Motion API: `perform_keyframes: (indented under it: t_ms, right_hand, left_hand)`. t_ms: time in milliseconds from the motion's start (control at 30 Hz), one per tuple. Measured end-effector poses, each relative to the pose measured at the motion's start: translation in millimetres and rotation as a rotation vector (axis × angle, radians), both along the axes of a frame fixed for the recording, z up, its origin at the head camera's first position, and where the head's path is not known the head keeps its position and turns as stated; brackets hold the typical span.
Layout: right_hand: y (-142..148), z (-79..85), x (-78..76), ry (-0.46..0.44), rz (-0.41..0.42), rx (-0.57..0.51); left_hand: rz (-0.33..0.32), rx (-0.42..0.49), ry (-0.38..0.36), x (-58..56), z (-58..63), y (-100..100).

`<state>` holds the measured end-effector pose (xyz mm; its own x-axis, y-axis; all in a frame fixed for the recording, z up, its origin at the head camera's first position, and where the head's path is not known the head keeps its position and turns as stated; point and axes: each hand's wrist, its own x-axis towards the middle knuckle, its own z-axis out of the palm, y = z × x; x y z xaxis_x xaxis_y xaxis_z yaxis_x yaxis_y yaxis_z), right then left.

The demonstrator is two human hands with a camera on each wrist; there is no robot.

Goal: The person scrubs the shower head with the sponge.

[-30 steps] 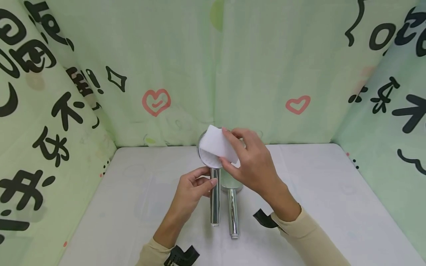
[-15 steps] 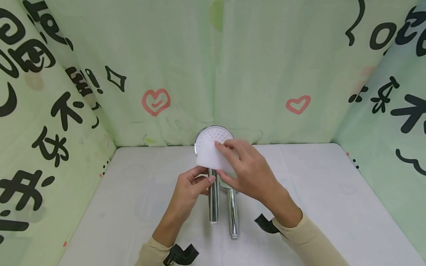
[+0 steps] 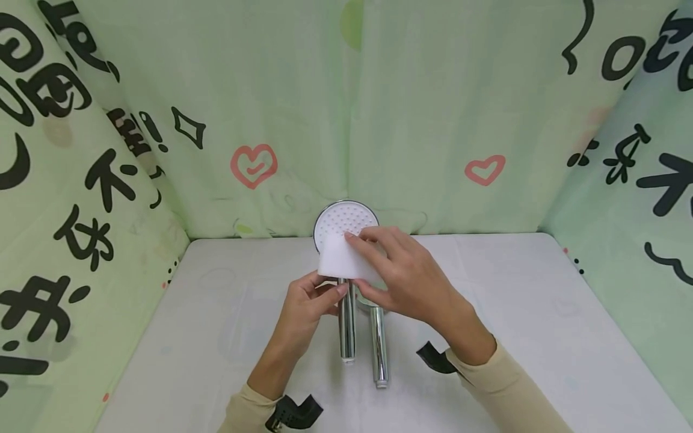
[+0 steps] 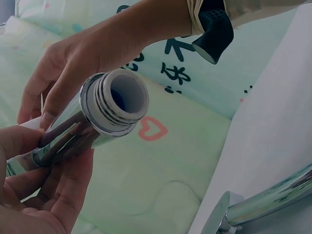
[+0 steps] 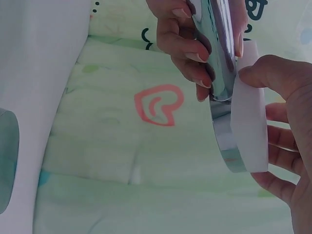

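Observation:
My left hand (image 3: 303, 310) holds a chrome shower head by its handle (image 3: 347, 337), fingers and thumb round it below the head. The white nozzle face (image 3: 340, 219) is turned toward me, its lower part covered. Against that face my right hand (image 3: 417, 276) holds a smooth white sponge (image 3: 338, 258), pinched between thumb and fingers. In the right wrist view the sponge (image 5: 247, 122) is a thick slab lying along the round chrome head (image 5: 226, 139). The left wrist view looks at the handle's open threaded end (image 4: 122, 97).
A second chrome shower head (image 3: 379, 349) lies on the white table (image 3: 487, 313), just right of the held one; its head is partly hidden by my right hand. Green printed curtains (image 3: 411, 120) stand behind and at both sides. Black straps (image 3: 295, 415) hang at my wrists.
The sponge has moved from the upper right of the nozzle face down to its lower part, showing the nozzles above. The held shower head has shifted slightly left and up.

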<state>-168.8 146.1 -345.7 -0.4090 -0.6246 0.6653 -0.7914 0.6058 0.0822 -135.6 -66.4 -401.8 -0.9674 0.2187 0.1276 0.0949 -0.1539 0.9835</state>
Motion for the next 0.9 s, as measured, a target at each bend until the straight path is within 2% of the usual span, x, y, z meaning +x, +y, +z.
perform_keyframes:
  t_ms: [333, 767, 900]
  right_hand:
    - [2, 8.1, -7.6, 0.052, -0.042, -0.035]
    - [5, 23.0, -19.8, 0.087, -0.130, -0.155]
    - [4, 23.7, -20.2, 0.078, -0.123, -0.162]
  left_hand:
    - [-0.053, 0.008, -0.006, 2.1, -1.9, -1]
    - [-0.091, -0.001, -0.029, 4.3, -3.1, 0]
    - [-0.106, -0.008, -0.034, 5.0, -2.7, 0]
